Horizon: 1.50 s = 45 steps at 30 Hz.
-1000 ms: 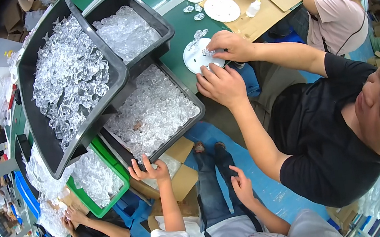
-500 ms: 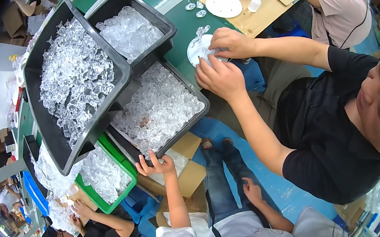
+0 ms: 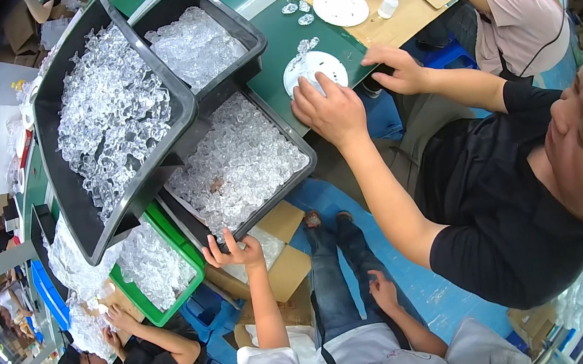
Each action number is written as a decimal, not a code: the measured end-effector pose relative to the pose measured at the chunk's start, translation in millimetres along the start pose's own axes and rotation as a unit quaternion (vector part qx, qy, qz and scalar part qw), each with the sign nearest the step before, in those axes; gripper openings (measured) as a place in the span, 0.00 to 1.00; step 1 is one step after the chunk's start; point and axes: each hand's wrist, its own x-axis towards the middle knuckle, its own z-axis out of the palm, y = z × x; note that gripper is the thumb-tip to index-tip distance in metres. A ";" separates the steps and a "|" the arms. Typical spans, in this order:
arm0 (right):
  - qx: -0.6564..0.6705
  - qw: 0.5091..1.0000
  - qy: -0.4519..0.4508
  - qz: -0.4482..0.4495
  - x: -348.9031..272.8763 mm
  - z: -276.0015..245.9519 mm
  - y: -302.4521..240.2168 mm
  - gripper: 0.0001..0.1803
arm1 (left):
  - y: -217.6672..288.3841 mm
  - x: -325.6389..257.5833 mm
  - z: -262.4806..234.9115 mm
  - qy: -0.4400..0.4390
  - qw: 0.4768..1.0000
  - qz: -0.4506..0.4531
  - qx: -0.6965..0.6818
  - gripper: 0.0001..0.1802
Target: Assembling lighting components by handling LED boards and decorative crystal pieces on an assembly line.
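Observation:
My left hand (image 3: 233,252) reaches up to the near rim of a black tray (image 3: 302,152) filled with clear crystal-like pieces (image 3: 234,167). Its fingers are spread against the rim and hold nothing. My right hand (image 3: 382,291) lies flat on my right thigh in blue jeans, empty. Across from me a person in a black shirt presses one hand (image 3: 330,110) on a white plate (image 3: 315,70) on the green table (image 3: 272,37). That person's other hand (image 3: 398,68) rests at the table's edge.
Two more black trays (image 3: 73,203) (image 3: 247,37) of clear pieces are stacked tilted above the first. A green bin (image 3: 183,251) holds more pieces below, beside cardboard boxes (image 3: 285,271). Plates, a bowl and brown boards sit at the far right. Other people work at the lower left and upper right.
The black-shirted person's far hand has slid off the white plate to the table's edge. My left hand stays at the tray's rim; my right hand has shifted slightly on my thigh.

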 end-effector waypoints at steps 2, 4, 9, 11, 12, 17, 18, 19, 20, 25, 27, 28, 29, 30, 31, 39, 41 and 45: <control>-0.010 1.000 0.003 -0.005 0.3 0.6 1.7 0.14 | 1.5 0.2 0.4 -0.001 1.000 -0.001 -0.002 0.24; -0.020 1.000 0.005 -0.011 0.3 0.6 1.8 0.14 | 1.3 0.3 0.6 0.001 1.000 -0.002 0.000 0.24; -0.015 1.000 0.004 -0.015 -1.0 -2.6 -5.1 0.13 | -0.9 0.0 -0.3 0.002 1.000 -0.001 0.005 0.23; -0.015 1.000 0.004 -0.012 -0.6 -3.1 -5.1 0.13 | -0.3 -0.5 0.3 0.001 1.000 0.000 0.005 0.23; -0.014 1.000 0.003 -0.010 -0.5 -3.3 -5.2 0.13 | -0.3 -1.0 0.7 0.001 1.000 0.000 0.007 0.23; -0.003 1.000 -0.002 -0.003 0.0 -3.3 -4.7 0.13 | -0.3 -1.6 1.5 0.003 1.000 0.001 0.009 0.23; -0.001 1.000 -0.002 -0.003 0.2 -3.1 -3.9 0.13 | -0.2 -1.7 1.5 0.003 1.000 0.001 0.009 0.23; -0.001 1.000 -0.003 -0.003 0.2 -3.1 -4.4 0.13 | -0.6 -1.4 1.2 0.003 1.000 0.000 0.010 0.23; 0.004 1.000 -0.004 0.005 0.2 -3.2 -4.8 0.12 | -1.0 -1.1 1.1 0.003 1.000 0.001 0.010 0.23; 0.010 1.000 -0.005 0.013 0.5 -3.5 -4.5 0.12 | -0.4 -1.0 0.6 0.002 1.000 -0.001 0.008 0.23; 0.000 1.000 -0.013 0.028 1.0 -4.1 -4.7 0.12 | -0.7 -1.3 0.9 0.004 1.000 0.001 0.007 0.22; 0.000 1.000 -0.013 0.028 1.2 -3.4 -3.4 0.12 | -0.6 -1.2 1.1 0.006 1.000 0.002 0.006 0.22; -0.001 1.000 -0.010 0.025 1.7 -2.3 -1.9 0.12 | -0.4 -1.4 1.3 0.006 1.000 0.002 0.006 0.22; -0.001 1.000 -0.006 0.021 2.1 -1.8 -0.5 0.12 | -0.2 -1.7 1.6 0.006 1.000 0.001 0.006 0.22; -0.001 1.000 -0.007 0.021 2.4 -1.7 -0.2 0.12 | -0.2 -1.6 1.5 0.006 1.000 0.001 0.008 0.22; 0.008 1.000 -0.013 0.022 3.1 -2.2 0.6 0.12 | -1.6 -2.5 -1.6 -0.024 1.000 0.000 0.002 0.21; 0.007 1.000 -0.013 0.018 3.2 -1.9 2.5 0.12 | -1.1 -2.6 -1.8 -0.028 1.000 -0.004 0.006 0.21; 0.008 1.000 -0.012 0.013 3.5 -1.8 3.3 0.11 | -1.5 -1.6 -0.9 -0.020 1.000 -0.003 0.000 0.23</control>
